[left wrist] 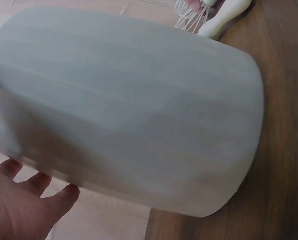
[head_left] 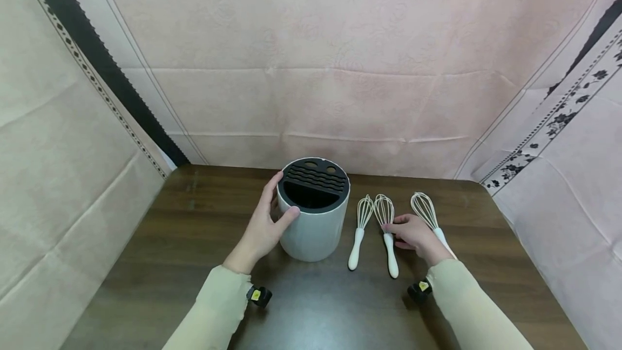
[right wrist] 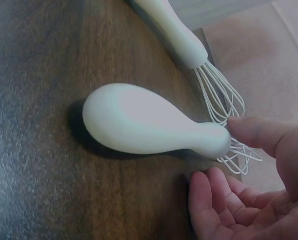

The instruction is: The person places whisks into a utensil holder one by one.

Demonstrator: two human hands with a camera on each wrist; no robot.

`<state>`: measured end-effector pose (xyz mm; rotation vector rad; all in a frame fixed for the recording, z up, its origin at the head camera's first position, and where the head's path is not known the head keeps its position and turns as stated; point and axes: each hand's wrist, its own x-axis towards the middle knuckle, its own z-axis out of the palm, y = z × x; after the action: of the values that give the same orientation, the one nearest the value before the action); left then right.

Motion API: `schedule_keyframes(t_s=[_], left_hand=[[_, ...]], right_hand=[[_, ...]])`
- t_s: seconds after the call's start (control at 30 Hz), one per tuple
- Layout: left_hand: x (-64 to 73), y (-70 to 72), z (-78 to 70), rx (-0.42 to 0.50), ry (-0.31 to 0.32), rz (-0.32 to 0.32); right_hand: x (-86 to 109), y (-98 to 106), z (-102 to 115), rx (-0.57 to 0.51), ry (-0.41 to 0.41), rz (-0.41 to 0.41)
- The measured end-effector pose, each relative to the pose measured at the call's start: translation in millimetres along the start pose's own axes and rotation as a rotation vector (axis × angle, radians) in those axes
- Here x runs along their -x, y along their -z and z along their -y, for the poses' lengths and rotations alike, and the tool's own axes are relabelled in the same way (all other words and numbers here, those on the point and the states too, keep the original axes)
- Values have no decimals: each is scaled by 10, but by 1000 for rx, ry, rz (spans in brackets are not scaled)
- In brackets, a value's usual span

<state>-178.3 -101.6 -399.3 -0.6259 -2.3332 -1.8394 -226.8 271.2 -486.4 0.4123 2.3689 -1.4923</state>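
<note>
A grey-white cylindrical utensil holder (head_left: 315, 234) with a black slotted top (head_left: 316, 183) stands upright on the table. My left hand (head_left: 262, 231) rests against its left side, fingers along the rim and thumb at the front; the left wrist view shows those fingertips (left wrist: 63, 197) at the holder's wall. To the right lie white whisks. My right hand (head_left: 415, 235) is at the neck of the middle whisk (head_left: 390, 253). In the right wrist view, the thumb (right wrist: 254, 131) meets its neck while the other fingers curve below, with a gap between. That whisk's handle (right wrist: 138, 117) lies on the wood.
Another whisk (head_left: 357, 244) lies between the holder and the middle one. A third whisk (head_left: 425, 209) lies farther right, partly hidden under my right wrist. The brown wooden table (head_left: 204, 263) ends at a pale cloth backdrop (head_left: 311, 96).
</note>
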Motion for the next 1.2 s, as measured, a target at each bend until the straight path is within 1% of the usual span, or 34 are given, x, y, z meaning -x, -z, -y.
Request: schedule_keyframes(t_s=[0.2,0.3,0.43,0.53,0.6,0.7,0.77,0.87,1.0,1.13,1.2], left_hand=[[12,-116,22,54,-38,-54],[17,-162,8,66,-35,-77],[-2,-221,191,43,-25,-104],[-10,-247,272,15,-16,-114],[8,-241,180,11,-10,-105],[31,-212,34,10,-22,-95],[38,-194,-22,7,-34,-92],[34,-168,-40,-4,-55,-93],[18,-146,-15,-20,-96,-90],[3,-134,-15,-39,-125,-83],[-3,-129,-9,-45,-125,-80]], right_hand=[[-3,-21,-4,17,6,-11],[2,-12,-16,23,16,-10],[-11,-5,-48,23,22,-13],[-29,-4,-77,23,29,-28],[-35,3,-93,12,37,-37],[-51,17,-114,-8,53,-47],[-54,30,-130,-24,58,-50],[-48,51,-142,-39,69,-37],[0,93,-134,-58,77,-10],[89,156,-76,-86,123,5],[141,188,-23,-125,171,14]])
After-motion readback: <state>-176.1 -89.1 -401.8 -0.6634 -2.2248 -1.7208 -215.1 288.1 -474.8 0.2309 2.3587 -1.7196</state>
